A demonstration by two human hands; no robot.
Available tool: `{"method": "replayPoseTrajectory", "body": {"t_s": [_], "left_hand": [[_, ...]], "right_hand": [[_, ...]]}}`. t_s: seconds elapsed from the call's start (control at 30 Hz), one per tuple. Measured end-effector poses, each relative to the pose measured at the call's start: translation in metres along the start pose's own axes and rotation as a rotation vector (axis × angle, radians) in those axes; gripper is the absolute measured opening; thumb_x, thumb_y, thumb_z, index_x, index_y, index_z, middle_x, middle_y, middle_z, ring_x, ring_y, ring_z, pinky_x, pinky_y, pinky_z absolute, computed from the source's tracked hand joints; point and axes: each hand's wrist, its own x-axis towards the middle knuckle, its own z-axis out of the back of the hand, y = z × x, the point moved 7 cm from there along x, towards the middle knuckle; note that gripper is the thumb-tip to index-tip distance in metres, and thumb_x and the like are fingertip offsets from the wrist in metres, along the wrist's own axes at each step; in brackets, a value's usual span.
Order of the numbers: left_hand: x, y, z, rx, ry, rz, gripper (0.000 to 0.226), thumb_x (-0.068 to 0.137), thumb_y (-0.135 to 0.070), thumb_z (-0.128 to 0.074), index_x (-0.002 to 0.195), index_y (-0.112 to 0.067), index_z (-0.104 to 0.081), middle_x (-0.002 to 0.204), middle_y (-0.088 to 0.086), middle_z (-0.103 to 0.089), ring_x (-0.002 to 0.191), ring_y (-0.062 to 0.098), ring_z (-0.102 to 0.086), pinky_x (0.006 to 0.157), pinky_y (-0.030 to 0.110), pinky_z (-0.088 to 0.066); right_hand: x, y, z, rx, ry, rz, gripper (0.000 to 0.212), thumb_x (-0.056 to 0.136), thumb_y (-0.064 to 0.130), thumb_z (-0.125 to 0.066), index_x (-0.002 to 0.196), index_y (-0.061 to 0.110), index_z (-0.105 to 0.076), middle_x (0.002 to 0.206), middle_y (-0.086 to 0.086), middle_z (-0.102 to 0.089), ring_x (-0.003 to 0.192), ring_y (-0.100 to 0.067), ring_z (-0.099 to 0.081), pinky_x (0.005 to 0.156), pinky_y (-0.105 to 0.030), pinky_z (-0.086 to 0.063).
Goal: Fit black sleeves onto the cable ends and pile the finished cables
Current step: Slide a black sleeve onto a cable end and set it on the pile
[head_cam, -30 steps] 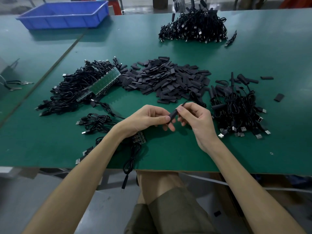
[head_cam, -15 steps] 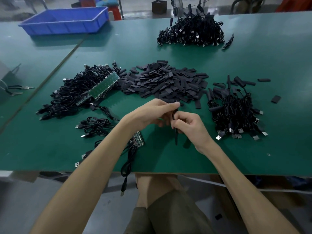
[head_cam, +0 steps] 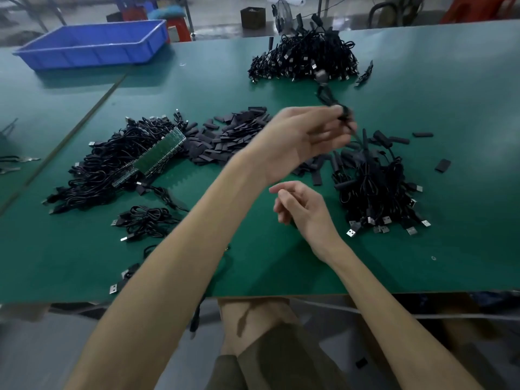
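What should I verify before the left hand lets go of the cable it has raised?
1. Left hand pinches the cable at its fingertips: ok.
2. Sleeve fully seated on the cable end: cannot tell, motion blur.
3. Right hand free, holding nothing: ok.
4. Which pile it goes to, near right pile or far pile: cannot tell.
5. Loose sleeves on hand for the next cable: ok.
6. Unsleeved cables waiting at left: ok.

A blue tray (head_cam: 92, 46) sits at the far left corner of the surface (head_cam: 253, 266), a metal tool (head_cam: 19, 160) at its left edge, a green circuit-board strip (head_cam: 160, 153) left of centre
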Motion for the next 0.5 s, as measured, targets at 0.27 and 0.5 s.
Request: {"method": "replayPoseTrajectory", "body": {"t_s": [0.27,0.5], "left_hand": [[0.047,0.076,-0.034,0.699,-0.195,0.156,0.029,0.096,-0.017,-0.07,0.102,0.012,-0.068,0.101,0.026,-0.073,0.076,0.031,-0.073,0.074,0.035,-0.063],[0.055,0.089,-0.025,0.997,-0.247,0.144,0.053,0.088,-0.05,-0.073,0.083,-0.001,-0.055,0.12,0.035,-0.06,0.07,0.019,-0.051,0.066,0.035,-0.045]], "right_hand": [[-0.004,0.0,0.0,-0.002,0.077,-0.003,0.016,0.106,0.003,-0.052,0.115,-0.005,-0.063,0.08,-0.01,-0.061,0.071,-0.019,-0.059,0.065,-0.028,-0.051],[-0.002,-0.007,-0.004,0.028,0.118,-0.041,0.015,0.106,0.013,-0.057,0.116,0.003,-0.063,0.084,-0.006,-0.061,0.071,-0.014,-0.055,0.063,-0.023,-0.049]]}}
